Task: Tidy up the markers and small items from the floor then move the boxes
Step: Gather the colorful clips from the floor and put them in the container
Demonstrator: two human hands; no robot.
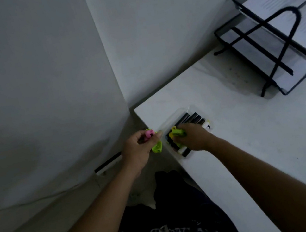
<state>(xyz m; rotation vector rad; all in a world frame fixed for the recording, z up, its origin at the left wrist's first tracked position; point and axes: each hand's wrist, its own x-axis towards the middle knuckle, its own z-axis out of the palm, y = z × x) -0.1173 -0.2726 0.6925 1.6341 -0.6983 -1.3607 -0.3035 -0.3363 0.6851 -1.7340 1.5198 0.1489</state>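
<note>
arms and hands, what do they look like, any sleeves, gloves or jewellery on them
The left arm and right arm are bare from the frame edge to the wrists, with no sleeves in view. The left hand and right hand wear no gloves. I see no watch, bracelet or ring, though the picture is dim.

I'm getting a dim, grey feed — soft shadow pools on the left wall. The wire tray [254,45] smears with motion blur; straight lines bow toward the edges.
</note>
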